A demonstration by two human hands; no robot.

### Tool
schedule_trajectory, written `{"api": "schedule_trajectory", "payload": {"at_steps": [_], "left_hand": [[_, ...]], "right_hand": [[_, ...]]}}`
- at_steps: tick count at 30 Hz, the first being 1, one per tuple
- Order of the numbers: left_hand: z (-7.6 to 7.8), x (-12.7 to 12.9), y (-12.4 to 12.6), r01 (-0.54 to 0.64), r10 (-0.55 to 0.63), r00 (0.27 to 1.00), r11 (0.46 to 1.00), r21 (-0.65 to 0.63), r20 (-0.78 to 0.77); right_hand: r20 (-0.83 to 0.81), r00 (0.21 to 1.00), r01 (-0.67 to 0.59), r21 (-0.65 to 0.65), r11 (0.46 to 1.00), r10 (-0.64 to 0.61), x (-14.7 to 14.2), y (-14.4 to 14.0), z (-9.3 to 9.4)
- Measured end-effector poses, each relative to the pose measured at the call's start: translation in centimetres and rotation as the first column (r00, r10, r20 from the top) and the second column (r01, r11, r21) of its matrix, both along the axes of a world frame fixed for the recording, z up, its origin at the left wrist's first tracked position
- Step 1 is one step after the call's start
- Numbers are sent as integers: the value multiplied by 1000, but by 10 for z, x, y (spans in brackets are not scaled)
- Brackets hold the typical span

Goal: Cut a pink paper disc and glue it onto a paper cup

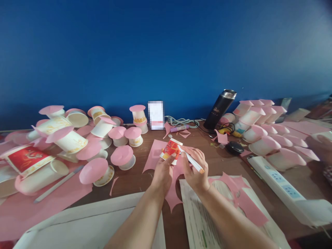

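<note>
My left hand (163, 170) grips a small red-and-white paper cup (171, 149), pressed upside down on a pink paper sheet (157, 154) at the middle of the brown table (135, 181). My right hand (195, 167) holds a white pen (191, 159) with an orange end, its tip against the cup's rim. Both forearms reach in from the bottom edge.
Many paper cups with pink paper discs (94, 170) are heaped at left, and more rows (269, 138) at right. A black flask (220, 109), a black lid (234, 147), a white power strip (280, 181), cables, pink scraps (243, 199) and printed sheets (199, 221) lie around. Another person's hand (323, 145) shows at far right.
</note>
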State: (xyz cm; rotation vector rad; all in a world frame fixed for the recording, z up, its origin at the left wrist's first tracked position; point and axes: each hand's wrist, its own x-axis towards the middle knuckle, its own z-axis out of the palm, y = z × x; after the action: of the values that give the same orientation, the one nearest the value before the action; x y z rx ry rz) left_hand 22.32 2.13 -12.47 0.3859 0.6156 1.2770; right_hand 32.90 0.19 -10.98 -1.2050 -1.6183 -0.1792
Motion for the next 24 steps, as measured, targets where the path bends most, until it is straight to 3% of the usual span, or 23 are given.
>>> {"api": "schedule_trajectory", "payload": {"at_steps": [9,24], "left_hand": [[1,-1,-1,32,-31,999,998,47,-24],[0,-1,0,5,-5,1000,1000,15,1]], "right_hand": [[8,1000,25,-6,1000,-25,-1,0,-1],[44,999,20,17,1000,-20,-4,-1,-3]]}}
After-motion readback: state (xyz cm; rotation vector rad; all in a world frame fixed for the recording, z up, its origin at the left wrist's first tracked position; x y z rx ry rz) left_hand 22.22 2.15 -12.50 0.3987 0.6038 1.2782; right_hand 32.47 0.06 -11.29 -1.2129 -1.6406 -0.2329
